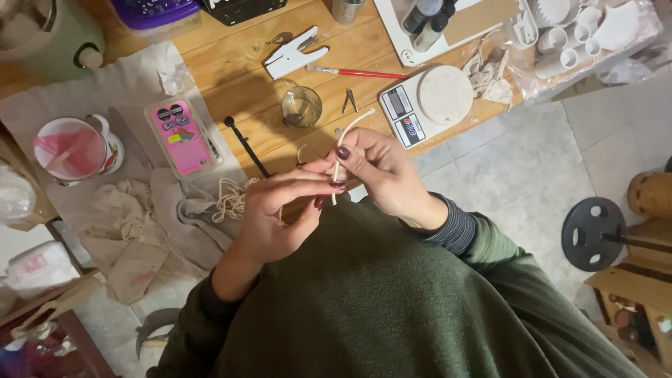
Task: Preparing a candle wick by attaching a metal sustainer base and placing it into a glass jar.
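I hold a thin white string [342,148] up in front of my chest, near the edge of the wooden table [231,63]. My right hand [381,175] pinches it with thumb and finger. My left hand [276,213] pinches it lower down with its fingertips. Just past my hands stand a small glass [302,106] and a white kitchen scale [428,103]. To the left lie more loose string [231,198], a pink box [180,136] and a cup with pink stuff [73,149]. Farther off lies a red brush [357,72].
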